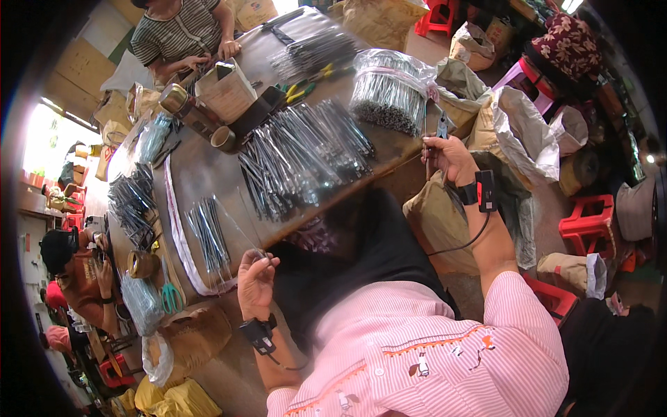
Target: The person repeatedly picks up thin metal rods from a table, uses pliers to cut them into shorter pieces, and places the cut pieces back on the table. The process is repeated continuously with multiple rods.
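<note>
My left hand (pixel 256 281) is closed in a pinch at the table's near edge. From its fingertips thin wire strands (pixel 240 228) rise toward the table. My right hand (pixel 450 158), beyond the table's right edge, is wrapped round a pair of pliers (pixel 442 127) with the metal jaws pointing up; my fingers hide part of the handles. Between the hands, a wide spread of thin metal rods (pixel 306 153) lies on the table. A smaller row of dark rods (pixel 207 233) is nearest my left hand. A tied bundle of silvery rods (pixel 389 94) stands near my right hand.
Across the table (pixel 389 149), a person in a striped top (pixel 184 35) works beside a cardboard box (pixel 226 90). Green-handled scissors (pixel 172 297) lie at the left. Open sacks (pixel 517 132) and a red stool (pixel 588 221) stand at the right. Another person (pixel 87 271) sits far left.
</note>
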